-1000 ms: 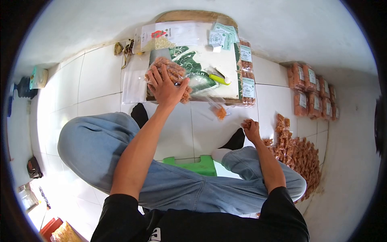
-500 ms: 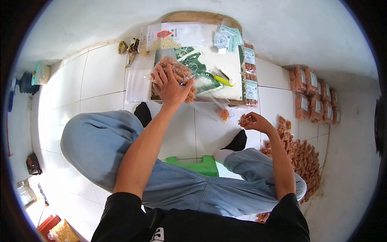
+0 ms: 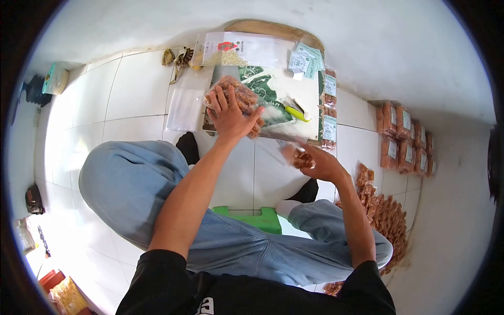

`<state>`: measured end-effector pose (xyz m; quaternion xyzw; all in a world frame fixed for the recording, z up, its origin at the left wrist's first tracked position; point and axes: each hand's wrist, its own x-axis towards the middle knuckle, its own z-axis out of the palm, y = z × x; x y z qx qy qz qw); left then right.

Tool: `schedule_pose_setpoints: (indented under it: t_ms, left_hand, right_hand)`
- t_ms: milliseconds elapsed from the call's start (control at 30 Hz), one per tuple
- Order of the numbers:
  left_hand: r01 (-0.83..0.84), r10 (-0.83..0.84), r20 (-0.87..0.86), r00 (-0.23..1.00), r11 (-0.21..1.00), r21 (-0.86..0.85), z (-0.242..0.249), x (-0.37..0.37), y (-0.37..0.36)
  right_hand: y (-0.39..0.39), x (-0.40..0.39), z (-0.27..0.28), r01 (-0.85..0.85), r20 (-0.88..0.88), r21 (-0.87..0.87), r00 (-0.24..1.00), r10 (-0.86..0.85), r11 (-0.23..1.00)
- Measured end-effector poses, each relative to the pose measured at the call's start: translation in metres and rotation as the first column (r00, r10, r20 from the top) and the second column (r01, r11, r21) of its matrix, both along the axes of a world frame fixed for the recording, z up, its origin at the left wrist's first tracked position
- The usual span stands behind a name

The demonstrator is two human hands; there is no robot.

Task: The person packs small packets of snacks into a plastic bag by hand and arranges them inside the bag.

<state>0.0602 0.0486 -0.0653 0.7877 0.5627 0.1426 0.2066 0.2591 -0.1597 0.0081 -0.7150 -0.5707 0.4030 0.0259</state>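
Note:
My left hand (image 3: 231, 118) lies over a clear plastic bag (image 3: 245, 98) filled with brown snack pieces, its fingers spread across the bag and its thumb along the right side. The bag rests at the left of a low table (image 3: 308, 84). Off the table's front edge, my right hand (image 3: 323, 164) has its fingers closed on a small clump of brown snacks (image 3: 302, 158), beside a loose piece of clear plastic. A green-handled cutter (image 3: 297, 114) lies on the table to the right of the bag.
Printed labels (image 3: 306, 59) and a flat printed bag (image 3: 244, 50) lie at the table's back. Filled packs (image 3: 329, 128) line its right side; more packs (image 3: 404, 139) stand by the wall. A snack heap (image 3: 388, 215) covers the floor at right. A green stool (image 3: 257, 220) is below me.
My right hand has moved left and slightly up with the brown snacks, to the clear plastic at the table's front edge. My left hand stays on the bag. The view has shifted slightly.

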Motion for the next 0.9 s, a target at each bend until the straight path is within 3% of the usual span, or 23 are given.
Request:
schedule_pose_setpoints:
  t_ms: [100,133,200,233,267,333,367,400,467,600,633,667,700,767,900]
  left_hand:
    - [0.002,-0.002,-0.001,1.000,1.000,0.023,-0.003,0.000,0.000]
    - [-0.002,0.001,0.013,1.000,0.999,0.048,-0.004,0.000,0.000]
    - [-0.008,0.005,0.029,1.000,0.997,0.076,-0.007,0.001,0.000]
    - [-0.008,0.004,0.042,0.999,0.997,0.077,-0.009,0.001,0.001]
    - [-0.007,0.003,0.055,0.998,0.997,0.077,-0.011,0.000,0.001]
    - [-0.005,0.002,0.053,0.999,0.998,0.067,-0.008,0.000,0.000]
    - [-0.002,-0.001,0.049,0.999,0.999,0.054,-0.006,0.000,0.000]
    - [-0.001,-0.002,0.047,0.999,0.998,0.057,-0.005,0.000,0.000]
    - [-0.001,-0.002,0.050,0.999,0.999,0.052,-0.001,0.000,-0.001]
    - [-0.001,0.000,0.036,0.999,0.999,0.037,0.001,0.000,0.000]
    - [-0.006,0.006,0.025,1.000,1.000,0.015,0.001,0.000,0.001]
    - [-0.011,0.011,0.015,1.000,1.000,-0.007,0.002,0.001,0.001]
    - [-0.008,0.008,0.017,1.000,1.000,-0.007,0.000,0.001,0.001]
    - [-0.002,0.002,0.000,1.000,1.000,0.016,-0.003,0.001,0.001]
    - [-0.005,0.005,-0.011,1.000,0.999,-0.036,0.005,0.001,0.001]
  right_hand:
    - [0.000,-0.005,-0.004,-0.011,0.180,0.437,0.981,-0.076,0.899]
    - [0.000,-0.008,-0.012,-0.016,0.184,0.437,0.980,-0.071,0.899]
    - [0.002,-0.015,-0.035,0.125,0.082,0.629,0.971,-0.226,0.767]
    - [0.004,-0.022,-0.044,0.270,-0.040,0.611,0.949,-0.312,0.744]
    - [0.006,-0.027,-0.051,0.269,-0.040,0.612,0.950,-0.310,0.744]
    - [0.017,-0.042,-0.046,0.452,-0.141,0.503,0.884,-0.447,0.737]
    - [0.020,-0.045,-0.040,0.583,-0.218,0.315,0.813,-0.540,0.749]
    - [0.024,-0.041,-0.045,0.584,-0.221,0.317,0.812,-0.540,0.748]
    - [0.028,-0.031,-0.056,0.662,-0.606,-0.095,0.554,-0.570,0.744]
    - [0.018,-0.019,-0.048,0.593,-0.586,0.053,0.670,-0.456,0.803]
    - [0.015,-0.016,-0.044,0.443,-0.378,0.265,0.865,-0.330,0.857]
    - [0.013,-0.014,-0.041,0.232,-0.115,0.423,0.973,-0.202,0.876]
    - [0.012,-0.014,-0.040,0.233,-0.113,0.423,0.972,-0.204,0.875]
    - [0.010,-0.014,-0.039,0.008,0.201,0.654,0.962,-0.183,0.757]
    - [0.006,-0.021,-0.045,-0.109,0.329,0.762,0.915,-0.236,0.638]
